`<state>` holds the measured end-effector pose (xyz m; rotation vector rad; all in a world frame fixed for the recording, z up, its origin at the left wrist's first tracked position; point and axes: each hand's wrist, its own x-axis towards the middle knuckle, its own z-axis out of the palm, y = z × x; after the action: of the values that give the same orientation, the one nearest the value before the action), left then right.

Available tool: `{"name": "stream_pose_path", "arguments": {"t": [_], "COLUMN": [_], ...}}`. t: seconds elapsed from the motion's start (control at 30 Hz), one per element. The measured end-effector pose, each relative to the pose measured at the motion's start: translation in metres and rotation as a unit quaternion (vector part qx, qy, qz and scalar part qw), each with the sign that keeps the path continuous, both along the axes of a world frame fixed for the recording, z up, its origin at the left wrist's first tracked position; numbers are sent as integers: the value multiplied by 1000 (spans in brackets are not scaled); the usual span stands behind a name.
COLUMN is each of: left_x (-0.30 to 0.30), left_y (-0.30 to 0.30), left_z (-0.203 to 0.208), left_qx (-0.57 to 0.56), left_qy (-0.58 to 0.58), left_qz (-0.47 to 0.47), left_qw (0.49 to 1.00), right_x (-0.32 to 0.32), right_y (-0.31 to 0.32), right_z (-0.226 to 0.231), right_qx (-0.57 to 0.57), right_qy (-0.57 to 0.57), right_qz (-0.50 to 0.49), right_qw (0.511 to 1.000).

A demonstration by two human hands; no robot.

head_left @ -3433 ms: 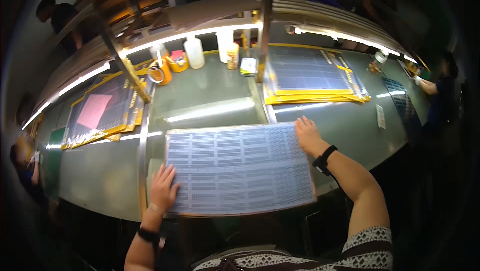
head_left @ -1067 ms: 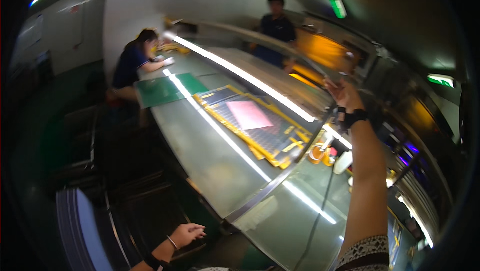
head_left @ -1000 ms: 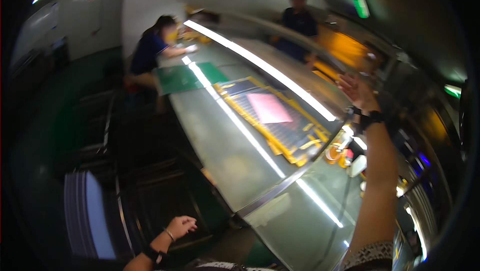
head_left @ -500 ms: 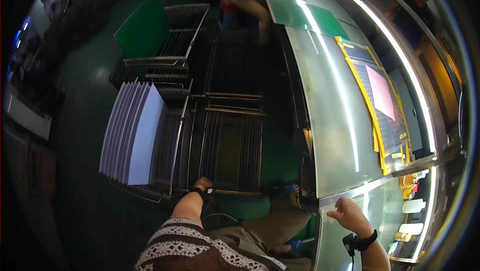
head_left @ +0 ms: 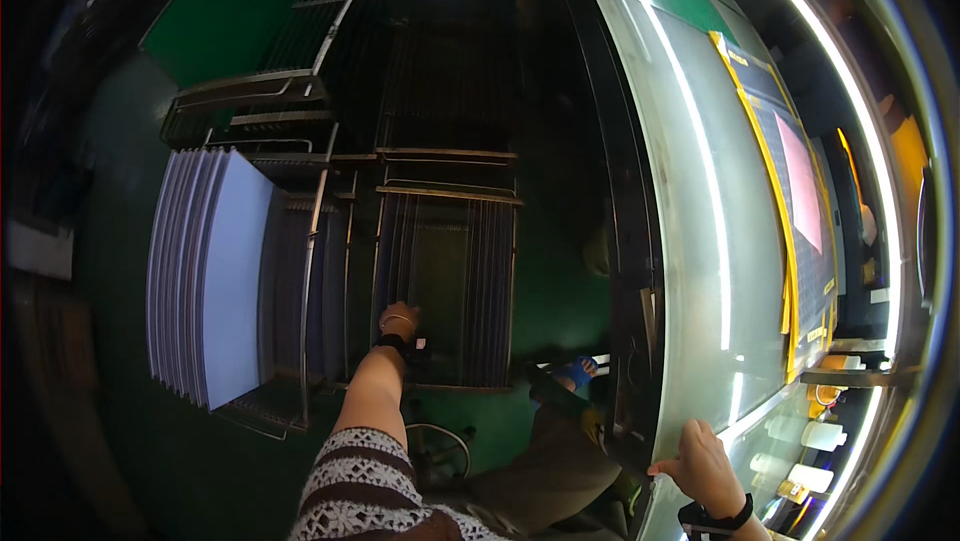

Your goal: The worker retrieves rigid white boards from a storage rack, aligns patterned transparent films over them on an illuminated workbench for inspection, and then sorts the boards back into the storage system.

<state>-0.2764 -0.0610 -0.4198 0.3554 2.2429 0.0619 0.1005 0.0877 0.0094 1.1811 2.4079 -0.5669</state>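
My left hand (head_left: 399, 318) reaches down into the near part of a metal rack (head_left: 450, 193) that holds several dark, thin upright panels. Its fingers are curled at these panels; what they grip, if anything, is hidden in shadow. A dark band with a small box circles that wrist. On the right, my right hand (head_left: 703, 466) rests at the near left edge of a glossy glass-topped table (head_left: 690, 271). Its fingers are bent, the thumb reaches out to the edge, and I see nothing held. That wrist also carries a black strapped device (head_left: 715, 519).
Left of my arm stands a rack of pale panels (head_left: 235, 271); beyond it leans a green board (head_left: 215, 26). A yellow-taped dark sheet with a pink paper (head_left: 800, 181) lies on the table. White bottles (head_left: 822, 435) stand at the near right. A wheeled base (head_left: 440, 451) is near my leg.
My left hand has moved forward, farther over the dark panels. My right hand has come down and nearer to the table's edge. The view has tilted downward, and the far worker has mostly left it.
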Motion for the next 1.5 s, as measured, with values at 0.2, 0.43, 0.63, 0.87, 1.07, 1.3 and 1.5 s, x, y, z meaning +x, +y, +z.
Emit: {"name": "stream_pose_path", "arguments": {"t": [0.2, 0.43, 0.63, 0.87, 1.07, 1.3, 1.5], "left_x": [-8, -21, -34, -6, 36, 88, 132], "left_y": [9, -13, -42, -79, -96, -88, -64], "left_z": [-8, 85, 272, 420, 466, 462, 426], "left_qx": [-53, 96, 465, 635, 760, 785, 703], "left_qy": [38, 119, 107, -44, -135, -150, -316], "left_qz": [-110, -179, -111, 27, 101, 51, 72], "left_qw": [992, 972, 872, 771, 627, 599, 633], "right_x": [-5, -3, 15, 1, -22, -22, 34], "right_y": [1, 0, -6, -84, -167, -193, -200], "right_z": [3, 3, -5, 0, 1, 9, 22], "right_qx": [-26, 2, 61, -212, -570, -375, -202], "right_qy": [-11, -15, 68, 10, 477, 714, 755], "right_qz": [-42, -23, 16, -108, -292, -292, -293], "right_qw": [999, 1000, 996, 971, 602, 513, 551]}}
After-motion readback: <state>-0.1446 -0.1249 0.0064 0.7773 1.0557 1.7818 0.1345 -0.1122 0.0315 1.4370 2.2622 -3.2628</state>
